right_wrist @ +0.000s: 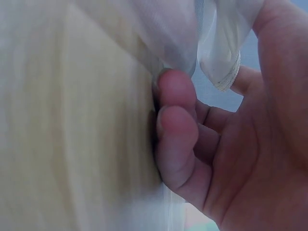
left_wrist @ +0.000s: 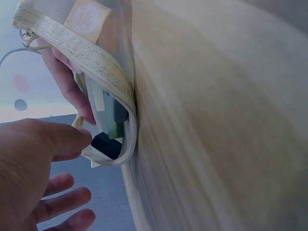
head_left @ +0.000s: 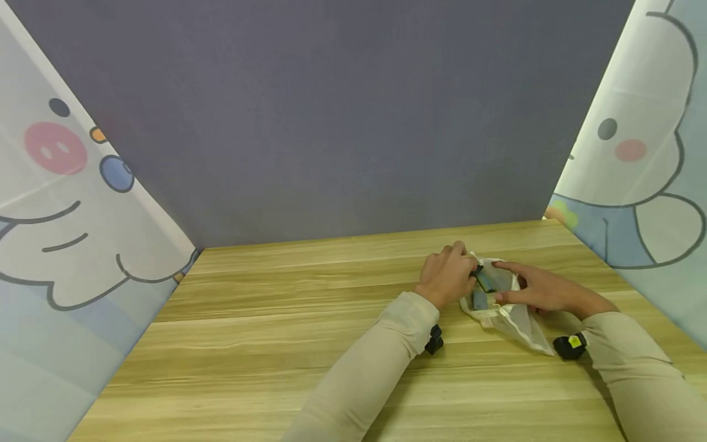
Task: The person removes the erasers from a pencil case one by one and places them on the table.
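A whitish mesh zip pouch [head_left: 521,328] lies on the table with its mouth spread. Inside are a grey-blue block [head_left: 479,301] and a slim dark-edged, blue-green piece [head_left: 486,282]. My left hand [head_left: 448,273] is at the far left of the mouth, thumb and forefinger pinching a small black object [left_wrist: 107,146] just within the zip rim; its other fingers stand apart. From the right, my right hand [head_left: 544,288] grips the pouch's edge, thumb and forefinger apart across the opening. Its lower fingers [right_wrist: 178,132] curl beside the tabletop.
Through the mesh shows a tan piece with a round pale mark [left_wrist: 86,19]. The wood-grain table [head_left: 248,344] ends at a dark grey panel [head_left: 342,123]. Cartoon-printed cloths [head_left: 72,202] flank both sides. A black wrist device [head_left: 570,347] sits at the right cuff.
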The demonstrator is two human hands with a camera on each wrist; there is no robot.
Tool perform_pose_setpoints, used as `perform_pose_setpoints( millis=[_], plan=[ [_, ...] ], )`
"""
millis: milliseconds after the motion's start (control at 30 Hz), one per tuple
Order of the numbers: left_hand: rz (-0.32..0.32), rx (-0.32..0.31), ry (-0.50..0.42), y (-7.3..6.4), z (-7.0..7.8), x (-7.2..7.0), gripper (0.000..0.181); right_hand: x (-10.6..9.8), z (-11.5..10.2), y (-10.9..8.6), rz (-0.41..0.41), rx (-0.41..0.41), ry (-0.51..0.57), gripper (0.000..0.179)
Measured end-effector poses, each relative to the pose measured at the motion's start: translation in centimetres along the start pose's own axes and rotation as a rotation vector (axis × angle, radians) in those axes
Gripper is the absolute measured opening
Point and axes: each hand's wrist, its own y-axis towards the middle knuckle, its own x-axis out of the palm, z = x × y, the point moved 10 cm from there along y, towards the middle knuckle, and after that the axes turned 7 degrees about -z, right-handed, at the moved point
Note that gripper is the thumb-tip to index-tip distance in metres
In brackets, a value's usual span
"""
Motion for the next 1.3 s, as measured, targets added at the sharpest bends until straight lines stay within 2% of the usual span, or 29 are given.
perform_pose_setpoints(
  millis=[300,467,767,967,1200,1300],
  plan=[
    [-0.006,-0.012,0.056,0.7,0.3,0.4,0.023,-0.1,0.1,0.2,0.001,0.001,0.003,0.078],
    [-0.009,-0.025,0.133,1.0,0.5,0.3,0.027,-0.2,0.0,0.1,0.002,-0.007,0.006,0.077],
    [-0.072,-0.036,0.177,1.5,1.1,1.0,0.029,-0.1,0.0,0.0,0.005,-0.001,0.012,0.077],
    [-0.056,-0.034,0.207,1.8,1.5,0.7,0.024,0.0,0.4,0.2,0.004,0.014,0.002,0.078],
    [-0.133,-0.073,0.222,2.0,1.4,1.2,0.021,0.0,0.2,0.1,0.000,0.002,0.016,0.077],
    [-0.148,-0.083,0.227,2.1,1.4,1.3,0.022,-0.1,0.0,0.0,0.002,-0.012,0.012,0.076]
  ],
)
